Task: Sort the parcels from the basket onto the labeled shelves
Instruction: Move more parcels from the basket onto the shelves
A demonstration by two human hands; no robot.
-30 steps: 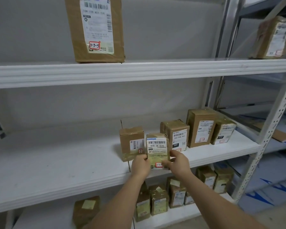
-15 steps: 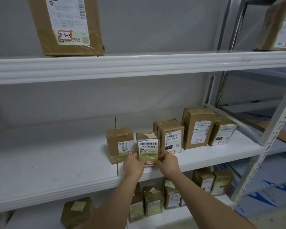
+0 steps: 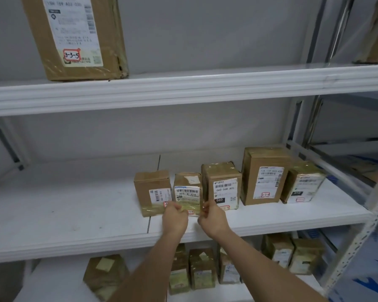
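Observation:
A small tape-wrapped parcel (image 3: 187,189) with a white barcode label stands upright on the white middle shelf (image 3: 74,210). It sits in a row between a plain brown box (image 3: 152,186) and a box marked 060 (image 3: 223,184). My left hand (image 3: 175,217) pinches the parcel's lower left corner with curled fingers. My right hand (image 3: 212,216) pinches its lower right corner. Both hands hide its bottom edge, where a red-edged sticker partly shows.
Further right in the row stand a taller box (image 3: 264,173) and a taped box (image 3: 303,184). A large box marked 3-3-5 (image 3: 74,35) sits on the upper shelf (image 3: 183,90). Several parcels (image 3: 202,269) fill the lower shelf. A perforated steel post (image 3: 358,247) rises at right.
The small parcel has gone from held at the shelf's front edge back into the row between the two boxes. Both hands followed it in and stay at its lower corners.

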